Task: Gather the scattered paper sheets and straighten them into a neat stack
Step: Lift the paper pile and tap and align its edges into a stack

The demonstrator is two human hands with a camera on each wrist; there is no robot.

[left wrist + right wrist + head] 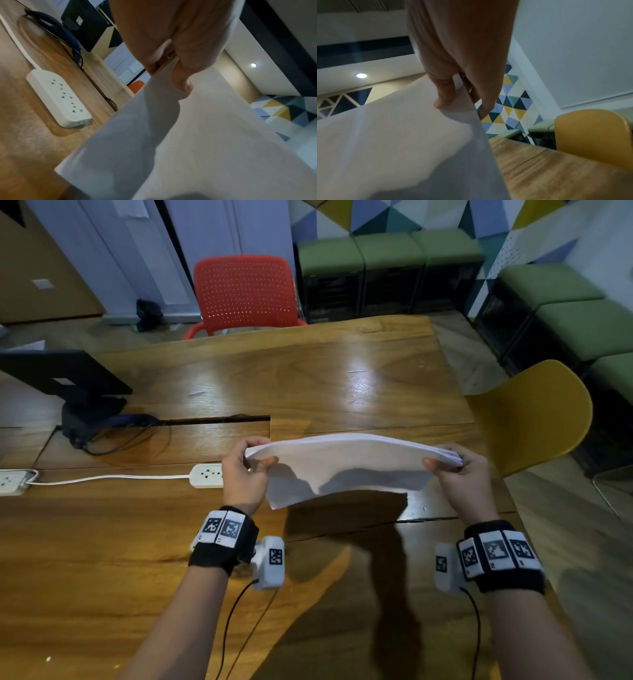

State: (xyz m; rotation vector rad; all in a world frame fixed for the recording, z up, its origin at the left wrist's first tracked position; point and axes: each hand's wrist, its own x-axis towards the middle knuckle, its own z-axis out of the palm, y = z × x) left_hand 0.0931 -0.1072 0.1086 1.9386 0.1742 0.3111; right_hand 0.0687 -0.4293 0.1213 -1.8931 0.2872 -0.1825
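Matt white paper sheets (346, 463), thin and floppy. Glossy varnished wood table (308, 378), grain showing. Smooth white plastic power strip (206, 475). Perforated red plastic chair (244, 290), smooth yellow chair (537, 412).

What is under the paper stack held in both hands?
Under the paper stack only the wooden table and the stack's shadow show. The strip directly beneath the sheets is covered, so anything lying there cannot be seen.

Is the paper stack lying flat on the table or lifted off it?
Lifted. The paper stack is held at its ends by the left hand and right hand, bowed upward, its shadow on the table below.
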